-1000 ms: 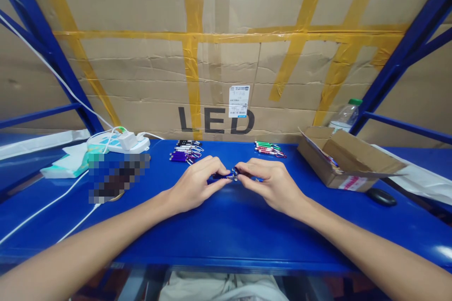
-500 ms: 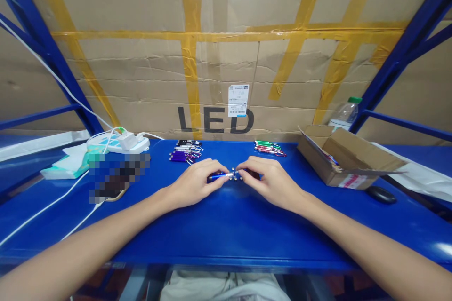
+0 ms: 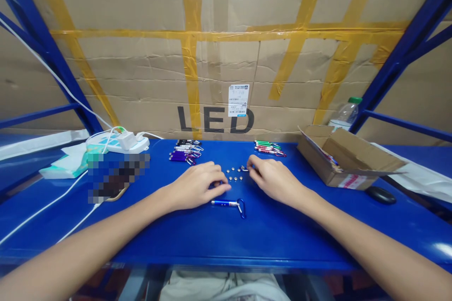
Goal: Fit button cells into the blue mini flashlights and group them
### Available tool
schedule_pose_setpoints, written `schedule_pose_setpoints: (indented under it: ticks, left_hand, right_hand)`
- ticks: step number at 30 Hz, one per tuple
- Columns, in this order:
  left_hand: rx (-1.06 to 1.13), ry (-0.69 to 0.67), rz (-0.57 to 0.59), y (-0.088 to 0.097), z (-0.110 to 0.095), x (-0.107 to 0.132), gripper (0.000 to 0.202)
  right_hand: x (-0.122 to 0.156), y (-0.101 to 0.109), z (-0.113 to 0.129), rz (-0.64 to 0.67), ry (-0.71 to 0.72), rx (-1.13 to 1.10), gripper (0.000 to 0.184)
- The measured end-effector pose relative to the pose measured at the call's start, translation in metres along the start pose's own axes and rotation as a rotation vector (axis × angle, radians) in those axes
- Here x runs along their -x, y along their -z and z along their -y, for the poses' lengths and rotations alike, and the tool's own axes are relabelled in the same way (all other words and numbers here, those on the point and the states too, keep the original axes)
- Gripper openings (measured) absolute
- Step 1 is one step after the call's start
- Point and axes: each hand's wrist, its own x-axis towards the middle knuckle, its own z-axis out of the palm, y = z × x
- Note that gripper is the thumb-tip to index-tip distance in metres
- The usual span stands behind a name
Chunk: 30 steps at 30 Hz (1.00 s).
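Just in front of my left hand (image 3: 201,186) lies a blue penlight (image 3: 224,203) with a blue carabiner clip (image 3: 242,209) at its right end. My left thumb and fingers are apart with nothing visible between them, close to several small silver button cells (image 3: 236,178) on the blue table. My right hand (image 3: 273,174) has its fingertips closed at a small, dark and silver metal piece (image 3: 243,169), just right of the cells. Part of that piece is hidden by the fingers, so its kind is unclear.
Behind my left hand lie black, silver and purple penlights (image 3: 185,150); green and red ones (image 3: 267,148) lie farther right. An open cardboard box (image 3: 342,162) and a black mouse (image 3: 381,194) are at right. A phone (image 3: 120,183), tissues (image 3: 67,164) and power strip (image 3: 141,143) are at left.
The blue penlight has left my hands and lies on the table nearer to me. My hands have moved slightly apart, showing the button cells between them.
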Motion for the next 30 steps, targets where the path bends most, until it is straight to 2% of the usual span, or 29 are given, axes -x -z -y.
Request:
schedule_pose_setpoints:
  ticks: [2,6,13,17,21,28,30]
  left_hand:
    - [-0.092,0.078,-0.044,0.001,0.005,-0.001,0.029]
    - [-0.128,0.165,0.017,0.001,0.012,0.000,0.024]
    - [-0.091,0.135,0.098,0.011,0.006,0.003,0.021]
    - [-0.091,0.090,0.113,0.010,0.012,0.003,0.015]
    - [-0.023,0.057,0.041,0.005,0.016,0.003,0.022]
    - [0.092,0.110,-0.121,0.005,0.011,0.001,0.023]
    - [0.125,0.113,-0.154,0.004,0.010,0.000,0.022]
  right_hand:
    - [0.000,0.001,-0.002,0.079,-0.031,0.074,0.014]
    - [0.001,0.003,-0.002,0.182,-0.040,0.165,0.009]
    - [0.004,0.000,0.001,0.137,0.080,0.028,0.012]
    - [0.007,-0.004,-0.003,0.138,0.168,-0.048,0.010]
    - [0.008,-0.004,-0.004,0.131,0.200,-0.018,0.013]
    - [0.005,-0.004,-0.003,0.095,0.102,0.132,0.012]
    - [0.005,-0.006,-0.003,0.048,0.139,0.118,0.011]
